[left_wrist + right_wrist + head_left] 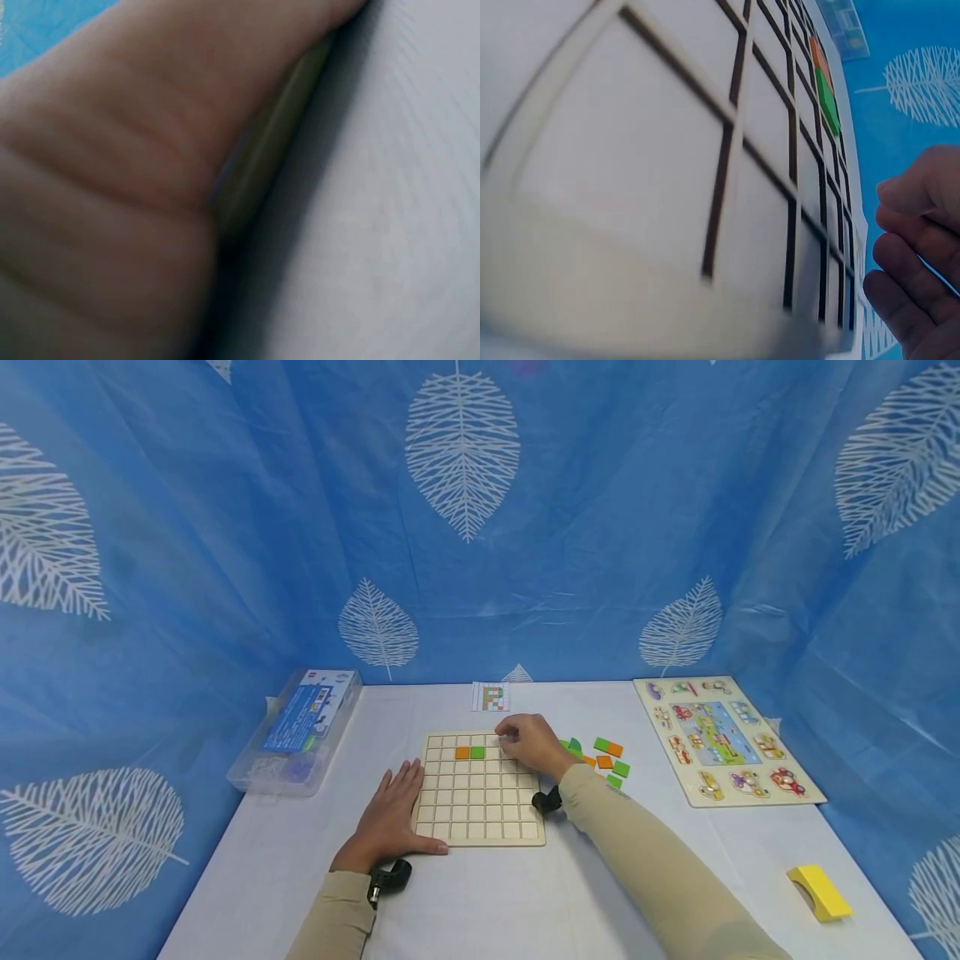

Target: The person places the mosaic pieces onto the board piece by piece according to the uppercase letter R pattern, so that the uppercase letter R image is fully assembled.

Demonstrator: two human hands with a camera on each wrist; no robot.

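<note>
A wooden grid board (pixel 487 842) lies flat, an orange tile (pixel 462 752) and a green tile (pixel 477 752) side by side near its top. My left hand (pixel 390 814) rests at the board's left edge, fingers extended and thumb along the lower left corner; the left wrist view shows the hand (pixel 127 142) close up and blurred. Above the board's upper right part is my right hand (pixel 531 743), its fingers bent. In the right wrist view that hand (pixel 922 247) has thumb and index close together; whether a tile is between them is hidden.
Loose green and orange tiles (pixel 604 762) lie right of the board, partly behind my right wrist. A small pattern card (pixel 491 697) is behind it. A clear plastic box (pixel 300 735) stands left, a picture puzzle (pixel 731 743) right, and a yellow block (pixel 825 893) at front right.
</note>
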